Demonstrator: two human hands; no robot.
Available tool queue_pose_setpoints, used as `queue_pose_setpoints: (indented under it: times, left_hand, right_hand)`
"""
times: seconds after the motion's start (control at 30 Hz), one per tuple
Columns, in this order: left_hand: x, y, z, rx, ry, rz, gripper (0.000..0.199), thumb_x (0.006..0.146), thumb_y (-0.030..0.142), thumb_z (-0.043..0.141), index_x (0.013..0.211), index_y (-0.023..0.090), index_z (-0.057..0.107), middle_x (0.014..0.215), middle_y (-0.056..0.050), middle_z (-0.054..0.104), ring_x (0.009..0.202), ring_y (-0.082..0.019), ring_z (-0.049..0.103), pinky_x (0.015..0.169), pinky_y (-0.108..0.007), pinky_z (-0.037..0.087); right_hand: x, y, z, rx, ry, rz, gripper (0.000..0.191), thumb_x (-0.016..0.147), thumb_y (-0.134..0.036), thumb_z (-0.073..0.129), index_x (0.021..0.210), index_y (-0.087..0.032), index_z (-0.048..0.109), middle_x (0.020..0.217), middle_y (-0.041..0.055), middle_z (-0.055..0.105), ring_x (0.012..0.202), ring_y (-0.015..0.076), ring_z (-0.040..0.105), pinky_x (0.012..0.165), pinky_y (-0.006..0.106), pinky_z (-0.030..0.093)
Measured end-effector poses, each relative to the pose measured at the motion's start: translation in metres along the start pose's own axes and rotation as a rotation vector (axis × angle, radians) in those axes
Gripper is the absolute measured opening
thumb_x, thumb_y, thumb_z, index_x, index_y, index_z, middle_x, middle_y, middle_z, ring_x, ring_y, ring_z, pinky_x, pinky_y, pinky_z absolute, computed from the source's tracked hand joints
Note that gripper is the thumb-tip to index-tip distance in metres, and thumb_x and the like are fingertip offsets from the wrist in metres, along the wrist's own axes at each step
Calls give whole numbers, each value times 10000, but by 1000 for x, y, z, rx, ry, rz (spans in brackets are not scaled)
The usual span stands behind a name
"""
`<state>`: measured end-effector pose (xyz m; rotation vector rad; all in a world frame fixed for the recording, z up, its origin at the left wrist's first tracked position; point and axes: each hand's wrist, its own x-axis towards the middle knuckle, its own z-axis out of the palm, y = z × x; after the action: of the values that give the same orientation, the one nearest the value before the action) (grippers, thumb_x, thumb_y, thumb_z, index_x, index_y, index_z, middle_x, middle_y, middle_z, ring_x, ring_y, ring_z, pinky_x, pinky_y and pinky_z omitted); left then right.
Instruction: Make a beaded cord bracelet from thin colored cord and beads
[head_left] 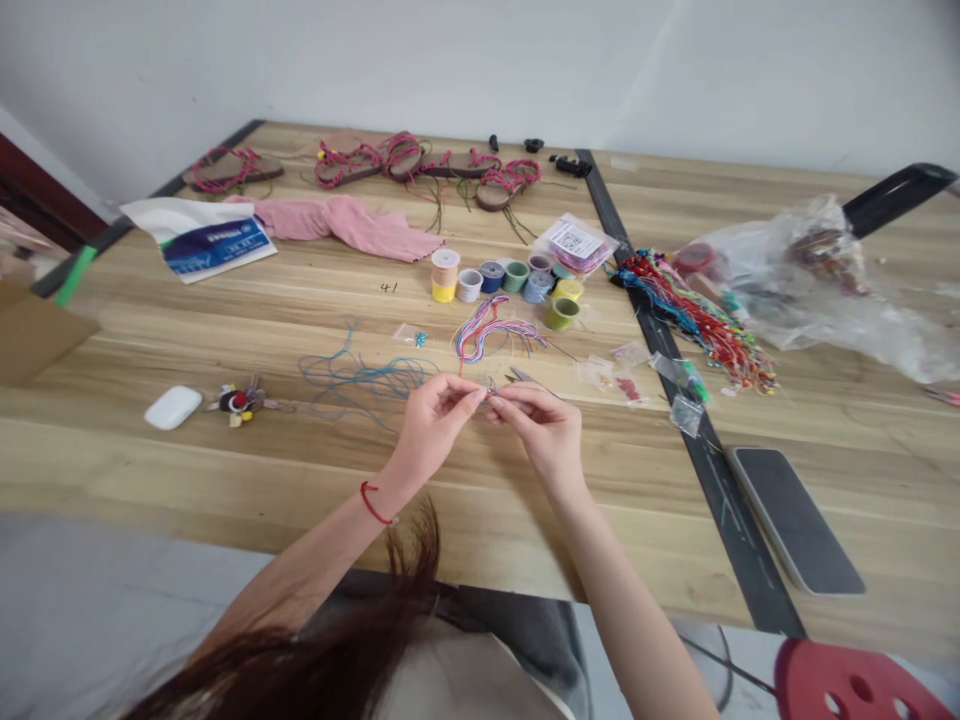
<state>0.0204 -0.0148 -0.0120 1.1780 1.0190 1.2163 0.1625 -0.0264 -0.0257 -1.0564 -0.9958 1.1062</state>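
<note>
My left hand (439, 415) and my right hand (544, 430) meet over the table, thumbs and fingertips pinched together. Between them is a short bit of thin colored cord (489, 392); its details are too small to make out. Just beyond my fingers lies a looped bundle of pink, blue and purple threads (495, 335). The tips of a pair of scissors (519, 375) show behind my right hand, which hides the rest. Loose blue cords (367, 375) spread out to the left of my left hand.
Several thread spools (491, 277) stand beyond the bundle, near a packet with a label (576, 243). Strappy sandals (360, 165) line the back. Right are braided cords (697, 320), a plastic bag (795, 280) and a phone (795, 520). Left are a white case (172, 408) and tissue pack (217, 245).
</note>
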Motion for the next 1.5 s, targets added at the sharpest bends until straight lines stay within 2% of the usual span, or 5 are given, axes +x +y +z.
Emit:
queue_pose_setpoints:
  times: [0.27, 0.63, 0.87, 1.27, 1.5]
  left_hand:
    - [-1, -1, 1, 4, -10, 21, 208, 755, 346, 722, 784, 152, 652, 789, -36, 699, 733, -124, 646, 709, -256, 531]
    - [-3, -1, -2, 193, -17, 134, 125, 810, 305, 691, 825, 184, 719, 862, -38, 733, 803, -139, 644, 736, -260, 487]
    - [-2, 1, -4, 269, 2, 162, 153, 778, 313, 730, 886, 204, 728, 921, -44, 741, 839, -154, 654, 783, -281, 497]
    - [2, 5, -10, 510, -44, 452, 112, 860, 301, 643, 858, 242, 738, 864, -37, 746, 846, -177, 645, 826, -331, 476]
    - [2, 8, -9, 507, -53, 404, 116, 871, 285, 608, 835, 225, 701, 865, -40, 724, 841, -174, 628, 826, -323, 461]
  right_hand:
    - [-1, -1, -1, -36, 9, -19, 150, 644, -318, 825, 722, -211, 754, 794, 29, 699, 542, 136, 645, 559, 322, 597]
    - [0, -3, 1, -52, -35, -21, 210, 690, -375, 781, 710, -189, 686, 735, 13, 648, 511, 98, 582, 507, 258, 522]
    - [0, -4, 1, -67, -29, -34, 203, 698, -374, 777, 709, -197, 677, 725, 14, 642, 520, 101, 567, 500, 257, 499]
    - [-2, -3, 0, -170, -58, -100, 159, 749, -341, 732, 743, -189, 686, 771, 20, 620, 568, 99, 557, 522, 252, 474]
    - [-2, -4, 0, -186, -73, -103, 162, 756, -344, 730, 736, -191, 678, 762, 20, 627, 592, 104, 560, 548, 253, 478]
